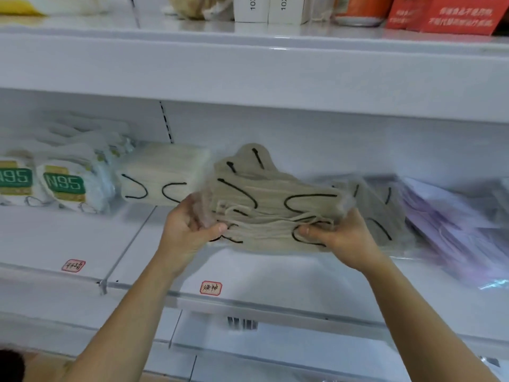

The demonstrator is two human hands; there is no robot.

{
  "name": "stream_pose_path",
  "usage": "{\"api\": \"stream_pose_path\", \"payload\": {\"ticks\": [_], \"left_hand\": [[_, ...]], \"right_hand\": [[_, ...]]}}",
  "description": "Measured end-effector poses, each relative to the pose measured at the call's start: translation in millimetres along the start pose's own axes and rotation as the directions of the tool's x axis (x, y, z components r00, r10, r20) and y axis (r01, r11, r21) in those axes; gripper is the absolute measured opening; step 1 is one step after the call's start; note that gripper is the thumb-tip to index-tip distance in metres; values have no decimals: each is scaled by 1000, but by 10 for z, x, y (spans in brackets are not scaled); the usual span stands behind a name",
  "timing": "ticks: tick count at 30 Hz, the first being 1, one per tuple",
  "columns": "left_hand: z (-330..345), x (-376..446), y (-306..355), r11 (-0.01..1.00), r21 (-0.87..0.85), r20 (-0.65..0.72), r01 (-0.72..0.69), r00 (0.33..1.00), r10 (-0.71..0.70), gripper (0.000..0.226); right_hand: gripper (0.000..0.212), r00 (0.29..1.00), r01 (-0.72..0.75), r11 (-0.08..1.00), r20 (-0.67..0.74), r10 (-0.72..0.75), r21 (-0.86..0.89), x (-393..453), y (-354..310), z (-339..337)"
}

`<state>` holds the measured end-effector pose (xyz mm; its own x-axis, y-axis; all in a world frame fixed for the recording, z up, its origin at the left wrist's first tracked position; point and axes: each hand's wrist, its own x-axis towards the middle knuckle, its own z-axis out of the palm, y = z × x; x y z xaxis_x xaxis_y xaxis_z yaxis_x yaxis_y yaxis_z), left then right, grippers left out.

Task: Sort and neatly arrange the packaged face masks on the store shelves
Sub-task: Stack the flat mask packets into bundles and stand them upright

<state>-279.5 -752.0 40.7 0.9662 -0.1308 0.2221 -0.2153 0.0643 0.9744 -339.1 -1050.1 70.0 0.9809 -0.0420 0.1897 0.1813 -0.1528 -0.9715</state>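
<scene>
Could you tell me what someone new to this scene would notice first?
A fanned stack of beige masks with black ear loops, gripped by the left hand and right hand above the middle shelf. At left lie green-labelled N95 packs; at right, blurred purple mask packs.

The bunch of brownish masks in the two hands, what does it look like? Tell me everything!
The bunch of beige masks is a fanned, uneven stack of flat packs in clear, shiny wrapping, each mask a dull tan with thin black ear loops curling across it. The left hand grips its left end and the right hand grips its lower right edge, thumbs on top. It is held roughly level above the white shelf, in front of the back wall. Its top packs slide out of line. Motion blurs its edges.
</scene>
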Motion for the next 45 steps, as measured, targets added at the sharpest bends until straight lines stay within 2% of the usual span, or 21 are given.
{"api": "stream_pose_path", "payload": {"ticks": [2,5,7,10,12,15,16,19,22,23,25,27,28,30,33,37,39,41,43,45], "left_hand": [[-31,-31,-96,998,63,24,29,999,-31,36],[-42,-78,-225,995,71,43,74,996,-77,36],[-32,-101,-255,982,146,73,118,989,-130,41],[-24,-98,-211,944,293,228,151,948,-222,39],[-57,-67,-142,934,333,278,126,934,-225,44],[-120,23,-111,957,284,256,58,957,-134,90],[-113,38,-90,961,275,260,27,960,-102,98],[-25,71,-68,963,266,225,-39,974,-22,80],[-17,51,-74,971,236,170,-31,985,-10,61],[-43,34,-91,974,224,180,-22,983,-20,64],[-86,-12,-143,975,222,188,-4,981,-38,85],[-82,-62,-171,979,202,190,21,980,-60,104],[-80,-62,-195,981,192,215,20,975,-62,106],[-45,-44,-257,980,197,265,0,963,-53,95],[85,-39,-260,965,260,214,-38,977,-19,71],[149,-7,-185,986,156,112,-65,993,47,57],[127,0,-156,982,166,87,-90,993,76,66],[86,0,-175,967,232,74,-104,993,89,88],[71,-19,-190,985,172,121,-30,993,9,115],[91,-29,-218,991,135,201,19,978,-46,130]], "right_hand": [[37,998,-56,998,-29,56,-8,2,182,49],[37,991,-115,993,-65,116,22,-8,399,81],[41,990,-120,992,-70,122,42,0,464,67],[47,990,-126,992,-60,126,1,-26,472,61],[48,989,-129,991,-75,130,16,-74,500,40],[42,985,-137,990,-98,140,39,-98,446,28],[43,986,-135,990,-89,139,48,-92,407,31],[48,991,-100,991,-80,107,85,-34,313,23],[53,994,-66,996,-80,71,65,-5,307,-24],[57,996,-57,998,-73,59,30,-16,332,-42],[63,996,-55,998,-69,52,-39,-58,399,-75],[66,995,-70,997,-73,67,-40,-110,459,-76],[67,994,-80,996,-77,77,-38,-121,473,-65],[64,993,-83,993,-86,76,-82,-116,491,-29],[52,996,-59,991,-79,50,-122,-78,496,40],[47,998,-51,994,-28,54,100,-58,379,62],[45,998,-56,984,41,49,171,-54,296,7],[43,991,-81,975,124,55,209,-49,274,-54],[41,980,-111,972,184,73,207,-48,300,-95],[39,968,-152,970,226,107,192,-49,346,-112]]}}
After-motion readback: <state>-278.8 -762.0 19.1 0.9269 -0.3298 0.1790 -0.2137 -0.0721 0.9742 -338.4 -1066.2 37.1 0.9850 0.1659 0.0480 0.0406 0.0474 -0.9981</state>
